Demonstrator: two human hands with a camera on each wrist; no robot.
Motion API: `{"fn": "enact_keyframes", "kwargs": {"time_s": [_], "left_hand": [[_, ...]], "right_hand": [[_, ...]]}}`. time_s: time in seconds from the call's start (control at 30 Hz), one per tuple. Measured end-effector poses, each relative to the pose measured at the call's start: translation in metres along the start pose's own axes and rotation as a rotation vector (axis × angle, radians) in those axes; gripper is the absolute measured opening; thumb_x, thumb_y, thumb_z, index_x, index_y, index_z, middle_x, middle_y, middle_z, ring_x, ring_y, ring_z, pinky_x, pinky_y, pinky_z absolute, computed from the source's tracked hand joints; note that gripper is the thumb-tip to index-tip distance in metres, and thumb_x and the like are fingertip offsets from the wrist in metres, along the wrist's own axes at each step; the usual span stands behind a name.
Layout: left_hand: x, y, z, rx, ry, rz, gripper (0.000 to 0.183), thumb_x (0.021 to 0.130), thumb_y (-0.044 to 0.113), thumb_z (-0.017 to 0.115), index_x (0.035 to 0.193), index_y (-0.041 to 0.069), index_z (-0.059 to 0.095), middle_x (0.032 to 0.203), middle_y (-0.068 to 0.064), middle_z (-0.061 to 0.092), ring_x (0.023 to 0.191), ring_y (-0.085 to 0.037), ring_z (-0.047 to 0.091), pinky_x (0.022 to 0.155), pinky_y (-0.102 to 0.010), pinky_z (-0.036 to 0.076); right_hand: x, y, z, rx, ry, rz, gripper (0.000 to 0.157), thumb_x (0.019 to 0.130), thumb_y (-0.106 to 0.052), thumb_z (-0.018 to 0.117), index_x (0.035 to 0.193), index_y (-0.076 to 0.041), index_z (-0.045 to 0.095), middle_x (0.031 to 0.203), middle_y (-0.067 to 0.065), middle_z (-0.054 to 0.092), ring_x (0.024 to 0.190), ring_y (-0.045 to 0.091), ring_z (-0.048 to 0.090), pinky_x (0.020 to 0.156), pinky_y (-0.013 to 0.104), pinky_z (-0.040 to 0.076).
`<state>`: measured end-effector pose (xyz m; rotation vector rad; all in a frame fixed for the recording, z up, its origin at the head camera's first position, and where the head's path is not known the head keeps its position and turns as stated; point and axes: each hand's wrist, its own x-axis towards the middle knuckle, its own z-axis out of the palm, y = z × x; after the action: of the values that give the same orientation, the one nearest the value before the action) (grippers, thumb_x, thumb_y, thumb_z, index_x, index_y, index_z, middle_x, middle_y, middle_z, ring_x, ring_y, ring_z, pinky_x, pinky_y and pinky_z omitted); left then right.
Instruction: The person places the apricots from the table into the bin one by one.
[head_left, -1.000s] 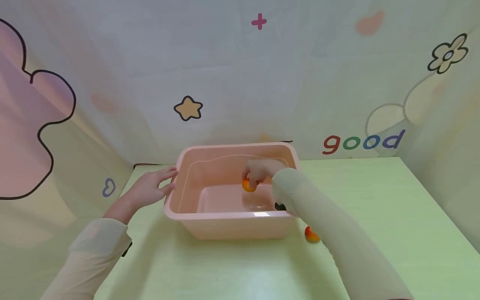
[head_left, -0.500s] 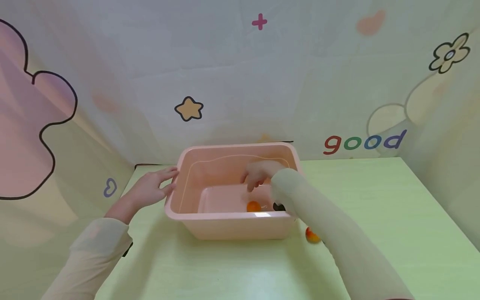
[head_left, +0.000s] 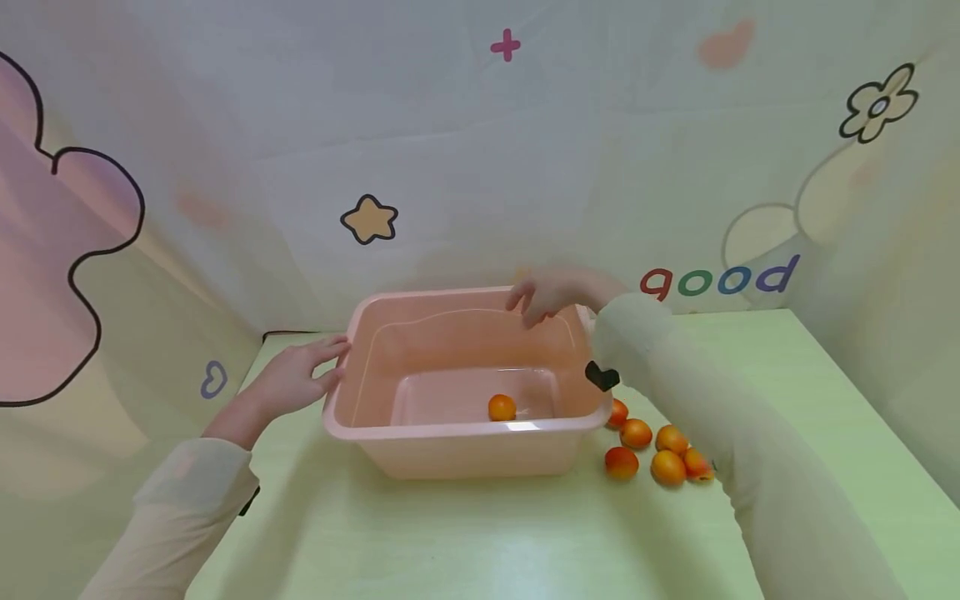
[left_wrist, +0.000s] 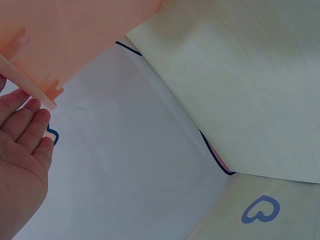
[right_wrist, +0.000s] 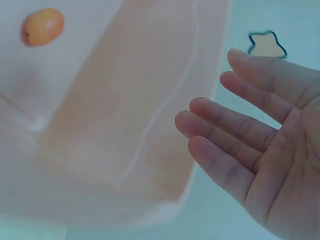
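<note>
Right hand (head_left: 551,297) released, fingers loose, near pink tub's (head_left: 442,432) back edge — orange fruit (head_left: 502,407) on tub floor. Left hand (head_left: 288,382) unclenched, touching tub's left side — more fruits (head_left: 668,468) on surface (head_left: 450,542), right.

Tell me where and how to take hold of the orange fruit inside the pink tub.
Probably pinch the orange fruit across its rounded sides with thumb and fingertips, coming from above: it lies on the floor of the pink tub, whose walls surround it, while the top is open.
</note>
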<state>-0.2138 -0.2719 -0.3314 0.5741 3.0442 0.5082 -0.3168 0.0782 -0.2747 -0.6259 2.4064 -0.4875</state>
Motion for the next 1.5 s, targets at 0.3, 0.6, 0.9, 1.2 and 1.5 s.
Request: {"fn": "enact_keyframes", "kwargs": {"time_s": [0.3, 0.6, 0.9, 1.2, 1.5], "left_hand": [[0.001, -0.001, 0.003, -0.02, -0.012, -0.021, 0.047, 0.088, 0.019, 0.049, 0.131, 0.001, 0.04, 0.137, -0.017, 0.039, 0.12, -0.04, 0.039, 0.093, -0.054, 0.036], [-0.001, 0.003, -0.002, -0.008, -0.012, -0.017, 0.046, 0.088, 0.019, 0.049, 0.13, 0.0, 0.042, 0.136, -0.018, 0.039, 0.119, -0.041, 0.04, 0.093, -0.055, 0.036], [0.0, 0.004, -0.001, -0.01, -0.018, -0.025, 0.047, 0.088, 0.019, 0.05, 0.13, 0.001, 0.041, 0.136, -0.018, 0.039, 0.12, -0.041, 0.04, 0.093, -0.054, 0.037], [0.001, 0.001, 0.0, 0.0, -0.017, -0.028, 0.047, 0.088, 0.02, 0.049, 0.131, 0.001, 0.041, 0.136, -0.017, 0.039, 0.12, -0.04, 0.04, 0.093, -0.054, 0.037], [0.0, 0.003, -0.001, 0.002, -0.021, -0.022, 0.047, 0.088, 0.019, 0.049, 0.13, 0.001, 0.041, 0.136, -0.018, 0.039, 0.119, -0.041, 0.04, 0.092, -0.054, 0.037]], "right_hand": [[-0.025, 0.041, -0.014, 0.144, 0.191, -0.002, 0.041, 0.086, -0.024, 0.054, 0.124, -0.012, 0.049, 0.12, 0.01, 0.054, 0.103, 0.028, 0.054, 0.09, 0.044, 0.043], [-0.046, 0.09, -0.009, 0.188, 0.404, 0.019, 0.042, 0.089, -0.025, 0.049, 0.126, -0.004, 0.044, 0.12, 0.021, 0.053, 0.097, 0.032, 0.054, 0.077, 0.039, 0.048], [-0.046, 0.133, 0.02, 0.204, 0.386, 0.071, 0.052, 0.087, -0.03, 0.052, 0.129, -0.003, 0.038, 0.122, 0.023, 0.049, 0.103, 0.035, 0.052, 0.089, 0.048, 0.044], [-0.043, 0.148, 0.057, 0.153, 0.308, 0.097, 0.066, 0.082, -0.034, 0.059, 0.134, -0.003, 0.032, 0.128, 0.028, 0.042, 0.113, 0.042, 0.044, 0.088, 0.054, 0.041], [-0.033, 0.157, 0.085, 0.193, 0.165, 0.135, 0.065, 0.078, -0.028, 0.065, 0.131, -0.003, 0.036, 0.126, 0.028, 0.043, 0.107, 0.039, 0.047, 0.085, 0.053, 0.044]]}}
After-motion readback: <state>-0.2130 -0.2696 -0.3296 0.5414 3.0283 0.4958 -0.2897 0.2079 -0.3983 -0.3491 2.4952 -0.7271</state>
